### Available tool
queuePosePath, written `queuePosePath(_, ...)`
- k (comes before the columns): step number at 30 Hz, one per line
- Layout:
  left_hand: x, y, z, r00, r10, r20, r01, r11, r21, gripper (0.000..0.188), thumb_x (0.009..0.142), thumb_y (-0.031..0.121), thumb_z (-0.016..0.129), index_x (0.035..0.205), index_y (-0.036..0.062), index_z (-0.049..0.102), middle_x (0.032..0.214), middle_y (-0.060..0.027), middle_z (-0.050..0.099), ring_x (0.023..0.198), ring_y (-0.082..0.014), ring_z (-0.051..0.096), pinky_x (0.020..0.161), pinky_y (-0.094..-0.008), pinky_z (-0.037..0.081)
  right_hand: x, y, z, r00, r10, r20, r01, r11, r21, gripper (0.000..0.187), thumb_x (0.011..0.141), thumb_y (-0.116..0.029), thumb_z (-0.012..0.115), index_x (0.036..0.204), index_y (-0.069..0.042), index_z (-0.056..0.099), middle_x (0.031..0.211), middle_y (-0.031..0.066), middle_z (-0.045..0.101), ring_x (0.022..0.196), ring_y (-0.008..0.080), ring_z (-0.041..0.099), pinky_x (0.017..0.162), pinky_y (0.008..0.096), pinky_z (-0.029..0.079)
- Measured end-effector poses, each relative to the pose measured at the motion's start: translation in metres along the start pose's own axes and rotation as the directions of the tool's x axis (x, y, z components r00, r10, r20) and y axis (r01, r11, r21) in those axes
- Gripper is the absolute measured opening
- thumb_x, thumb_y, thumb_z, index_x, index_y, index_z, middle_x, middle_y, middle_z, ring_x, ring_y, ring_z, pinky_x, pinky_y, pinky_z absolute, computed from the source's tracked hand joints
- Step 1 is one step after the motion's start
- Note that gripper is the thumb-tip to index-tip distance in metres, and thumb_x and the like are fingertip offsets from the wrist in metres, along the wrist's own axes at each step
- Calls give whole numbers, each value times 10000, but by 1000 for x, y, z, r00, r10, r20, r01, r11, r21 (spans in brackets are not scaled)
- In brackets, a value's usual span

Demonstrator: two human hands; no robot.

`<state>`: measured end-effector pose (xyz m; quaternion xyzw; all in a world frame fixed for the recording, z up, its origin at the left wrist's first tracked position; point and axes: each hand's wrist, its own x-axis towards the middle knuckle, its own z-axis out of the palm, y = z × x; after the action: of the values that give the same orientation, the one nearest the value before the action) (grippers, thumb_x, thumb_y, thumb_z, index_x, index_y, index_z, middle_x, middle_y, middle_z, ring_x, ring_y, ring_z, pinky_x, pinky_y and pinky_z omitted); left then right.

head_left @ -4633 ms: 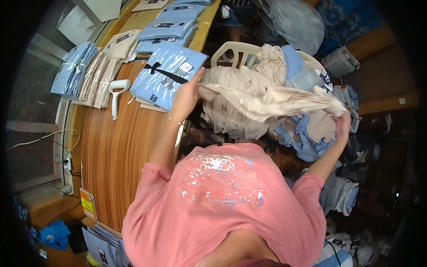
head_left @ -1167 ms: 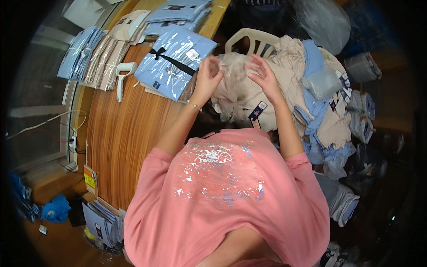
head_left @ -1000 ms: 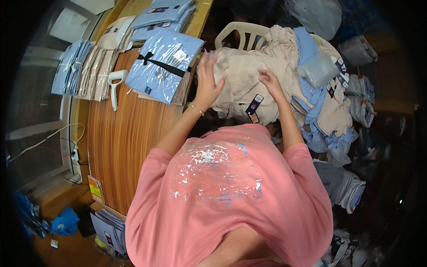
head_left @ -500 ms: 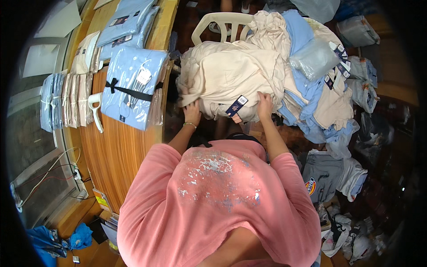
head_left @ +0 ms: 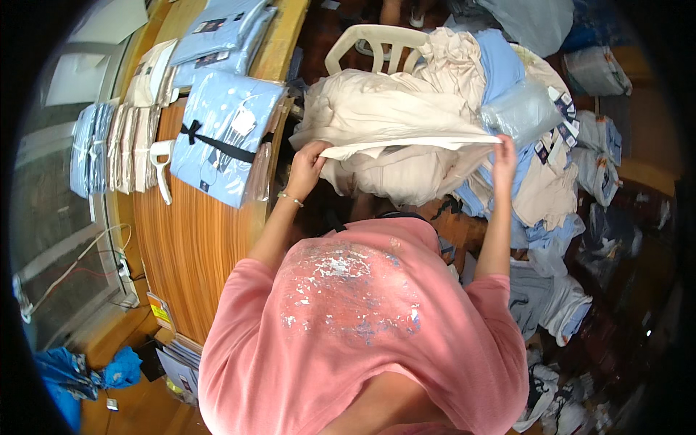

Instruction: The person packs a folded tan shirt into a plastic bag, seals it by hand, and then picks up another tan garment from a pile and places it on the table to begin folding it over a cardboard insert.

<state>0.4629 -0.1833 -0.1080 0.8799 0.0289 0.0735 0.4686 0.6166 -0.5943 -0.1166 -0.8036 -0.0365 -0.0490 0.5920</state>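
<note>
A cream shirt (head_left: 406,148) is stretched out flat between my two hands above a heap of cream and light blue garments (head_left: 464,87) piled on a white plastic chair (head_left: 370,40). My left hand (head_left: 308,163) pinches the shirt's left edge, a thin bracelet on the wrist. My right hand (head_left: 504,156) grips its right edge. My pink top fills the lower middle of the view.
A round wooden table (head_left: 188,232) lies to my left, carrying bagged light blue shirts (head_left: 225,138), a white tagging gun (head_left: 161,167) and rows of folded packed shirts (head_left: 116,148). More clothes (head_left: 558,304) lie on the floor to the right. Cables (head_left: 80,261) run by the window at the left.
My hands moved apart from the heap's lower front and lifted a cream shirt, pulling it taut between them. Earlier they were pressing and sorting the pile close together.
</note>
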Motion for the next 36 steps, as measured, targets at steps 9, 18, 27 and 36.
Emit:
queuePosePath(9,5,157,-148,980,33,197,63,884,-463,80,892,62,513,891,58,433,823,31,409,769,-33,388,655,-190,348,61,-193,-52,930,-288,227,202,919,339,286,822,-105,652,1072,-44,528,979,30,546,939,122,513,855,246,396)
queuePosePath(18,-121,216,-238,979,78,-190,-192,675,-712,258,841,101,597,809,91,341,828,-4,428,769,-93,405,674,-229,355,86,-286,18,611,-295,735,545,830,-120,192,852,-91,502,954,51,583,838,48,531,797,108,488,735,229,394)
queuePosePath(27,-275,236,-276,681,-372,-630,554,825,113,189,663,-61,627,841,3,627,788,-20,545,747,-92,498,633,-224,395,61,-386,145,238,-403,884,484,838,252,137,836,-10,453,901,35,565,863,24,554,815,87,501,723,200,380)
queuePosePath(36,-391,241,-317,444,-332,-832,551,833,-38,282,699,21,616,636,100,352,648,75,331,609,-34,300,518,-216,248,-7,-470,285,-82,-477,875,547,713,439,89,861,-45,482,880,23,536,793,-32,484,771,57,431,705,179,354)
